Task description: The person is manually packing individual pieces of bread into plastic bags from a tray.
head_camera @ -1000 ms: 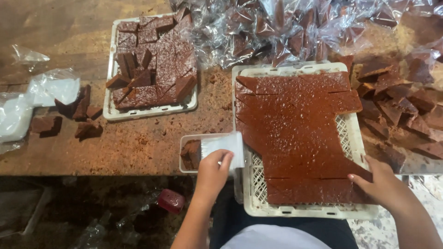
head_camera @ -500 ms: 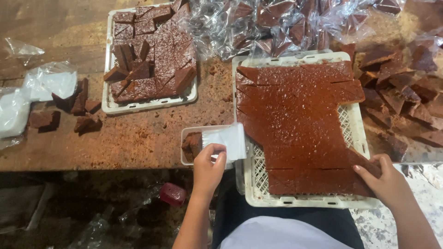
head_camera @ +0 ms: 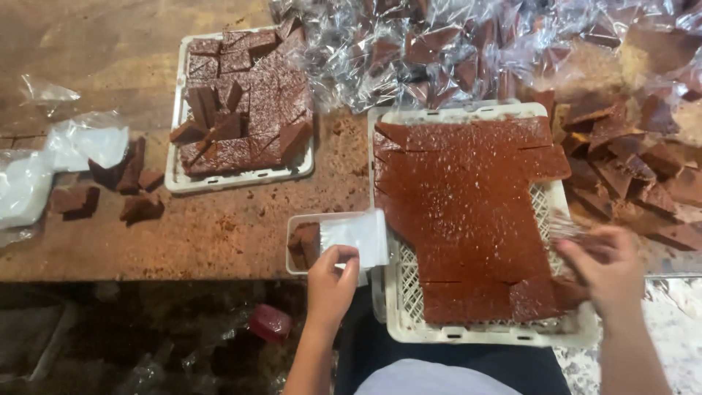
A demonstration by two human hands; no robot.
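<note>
A white plastic crate (head_camera: 468,336) in front of me holds a flat brown slab (head_camera: 468,205) scored into squares, with several squares gone along its right side. My right hand (head_camera: 610,274) is blurred at the crate's right edge, its fingers curled around a brown piece (head_camera: 591,247). My left hand (head_camera: 333,281) pinches a small clear plastic bag (head_camera: 358,235) by its lower edge. The bag lies over a small white container (head_camera: 292,265) that holds a few brown pieces (head_camera: 303,245), just left of the crate.
Another white tray (head_camera: 174,179) of cut brown squares sits at the back left. Wrapped pieces in clear film (head_camera: 439,51) pile up at the back, loose brown chunks (head_camera: 643,168) on the right. Scraps (head_camera: 131,175) and plastic bags (head_camera: 80,143) lie on the left. A red object (head_camera: 270,322) lies on the floor.
My right hand has come up off the slab's lower right corner and moved right with a brown piece. My left hand stays on the plastic bag at the small container.
</note>
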